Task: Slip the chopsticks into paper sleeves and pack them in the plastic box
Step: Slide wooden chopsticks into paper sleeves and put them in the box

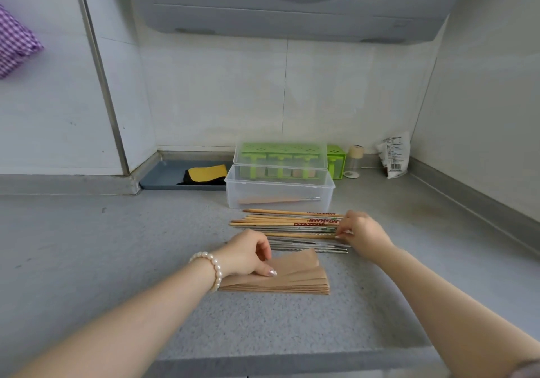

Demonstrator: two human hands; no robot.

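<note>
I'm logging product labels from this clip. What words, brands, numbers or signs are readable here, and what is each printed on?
No text can be read.
White packet in the far right corner: printed lines and a barcode, too small and blurred to read.
Plastic box, paper sleeves, chopsticks: no lettering shows.

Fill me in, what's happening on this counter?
A person is sleeving chopsticks. The left hand pinches the top sleeve of the paper sleeve stack. The right hand grips the ends of loose chopsticks lying in a row on the counter. Behind them, the clear plastic box already holds one sleeved pair; its lid is off.
</note>
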